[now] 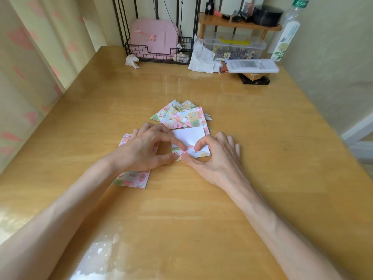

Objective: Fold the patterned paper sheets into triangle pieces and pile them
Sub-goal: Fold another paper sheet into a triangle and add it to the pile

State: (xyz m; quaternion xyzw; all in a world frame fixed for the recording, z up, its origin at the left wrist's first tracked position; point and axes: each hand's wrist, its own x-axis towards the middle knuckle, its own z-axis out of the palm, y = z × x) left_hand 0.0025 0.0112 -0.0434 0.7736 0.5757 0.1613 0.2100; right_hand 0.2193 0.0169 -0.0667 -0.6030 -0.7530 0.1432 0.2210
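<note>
A patterned paper sheet [189, 138] lies white side up at the table's middle, its near corners folded up into patterned flaps. My left hand [145, 148] pinches the left flap with thumb and forefinger. My right hand [216, 156] pinches the right flap the same way, and the fingertips of both hands nearly meet at the sheet's near edge. Just behind the sheet sits a pile of folded triangle pieces [181, 116]. A stack of unfolded patterned sheets [133, 177] lies under my left wrist, mostly hidden.
The wooden table [201, 219] ends at a curtain on the left and a wall on the right. At the back stand a wire basket with a pink case [155, 41], crumpled tissues [201, 55], a clear box [235, 47], a remote [252, 66] and a bottle [288, 31].
</note>
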